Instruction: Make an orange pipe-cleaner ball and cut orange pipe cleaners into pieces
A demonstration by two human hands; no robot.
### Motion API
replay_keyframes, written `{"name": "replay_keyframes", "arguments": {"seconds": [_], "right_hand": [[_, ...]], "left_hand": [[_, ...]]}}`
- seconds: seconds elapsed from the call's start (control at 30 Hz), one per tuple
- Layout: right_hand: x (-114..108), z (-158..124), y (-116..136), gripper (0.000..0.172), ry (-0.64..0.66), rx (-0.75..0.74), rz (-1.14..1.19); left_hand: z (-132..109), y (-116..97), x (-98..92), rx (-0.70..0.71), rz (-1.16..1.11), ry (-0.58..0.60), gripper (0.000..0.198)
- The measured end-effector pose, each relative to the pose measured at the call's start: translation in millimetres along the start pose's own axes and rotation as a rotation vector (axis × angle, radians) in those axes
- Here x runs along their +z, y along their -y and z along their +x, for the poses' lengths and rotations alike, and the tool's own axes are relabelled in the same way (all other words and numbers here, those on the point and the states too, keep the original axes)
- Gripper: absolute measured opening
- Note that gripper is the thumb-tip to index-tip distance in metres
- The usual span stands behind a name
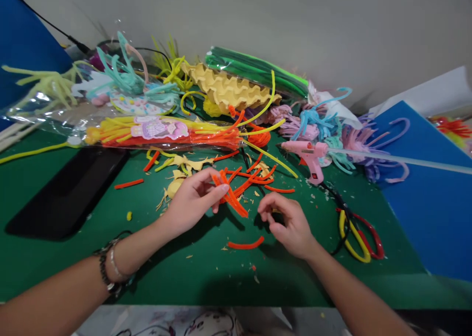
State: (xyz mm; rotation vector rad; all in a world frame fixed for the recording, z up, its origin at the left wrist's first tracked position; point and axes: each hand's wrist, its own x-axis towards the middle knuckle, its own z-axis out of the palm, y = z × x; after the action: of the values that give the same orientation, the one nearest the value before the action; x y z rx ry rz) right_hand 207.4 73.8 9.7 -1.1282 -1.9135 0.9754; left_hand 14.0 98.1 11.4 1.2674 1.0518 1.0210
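My left hand [195,196] is closed, with short orange pipe cleaner pieces [236,202] pinched between thumb and fingers above the green table. To its right, my right hand [289,223] hovers with fingers loosely curled and a little apart, nothing visible in them. A single orange pipe cleaner piece [246,243] lies on the table below and between the hands. Behind them more cut orange pieces [254,179] are heaped loosely among torn bits of yellow carton [191,163].
A pink glue gun [308,156] with a long glue stick lies right of centre, near red-and-yellow-handled scissors [356,235]. A black phone-like slab [70,193] is at left. Bagged pipe cleaners [165,132] and an egg carton [232,88] line the back; a blue board [424,188] stands right.
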Motion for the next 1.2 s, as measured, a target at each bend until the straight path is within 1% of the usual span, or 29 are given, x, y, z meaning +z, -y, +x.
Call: {"name": "replay_keyframes", "arguments": {"seconds": [0.1, 0.2, 0.3, 0.47, 0.57, 0.77, 0.9, 1.0, 1.1, 1.2], "right_hand": [[8.0, -1.7, 4.7, 0.024, 0.063, 0.016, -0.073], [16.6, -1.5, 10.9, 0.022, 0.080, 0.052, -0.110], [22.0, -1.1, 14.1, 0.020, 0.043, 0.075, -0.106], [25.2, -2.3, 11.7, 0.016, -0.031, 0.120, -0.103], [25.5, -3.0, 11.1, 0.015, -0.076, 0.098, -0.124], [22.4, -1.8, 11.2, 0.015, -0.158, 0.014, -0.249], [18.3, -0.9, 10.3, 0.018, -0.139, 0.011, -0.297], [15.0, -0.9, 8.8, 0.024, -0.108, -0.004, -0.345], [13.7, -0.7, 6.9, 0.032, -0.127, -0.041, -0.388], [14.2, -0.5, 5.6, 0.030, -0.165, -0.050, -0.390]], "left_hand": [[-3.6, 1.2, 0.6, 0.051, 0.009, 0.016, 0.011], [-7.1, 1.4, 2.5, 0.078, 0.027, 0.019, 0.010], [-9.2, 1.2, 4.9, 0.089, 0.040, 0.002, 0.011], [-9.1, 3.0, 5.6, 0.113, 0.025, -0.025, 0.010], [-8.3, 3.5, 4.7, 0.118, 0.015, -0.029, 0.010], [-7.8, 1.0, 5.2, 0.117, -0.017, -0.042, 0.008], [-7.3, -0.6, 4.4, 0.122, -0.019, -0.086, 0.008], [-5.9, -1.6, 2.4, 0.117, -0.023, -0.129, 0.009], [-4.6, -2.3, 1.2, 0.109, -0.032, -0.143, 0.011], [-4.2, -2.7, 1.5, 0.104, -0.040, -0.142, 0.011]]}}
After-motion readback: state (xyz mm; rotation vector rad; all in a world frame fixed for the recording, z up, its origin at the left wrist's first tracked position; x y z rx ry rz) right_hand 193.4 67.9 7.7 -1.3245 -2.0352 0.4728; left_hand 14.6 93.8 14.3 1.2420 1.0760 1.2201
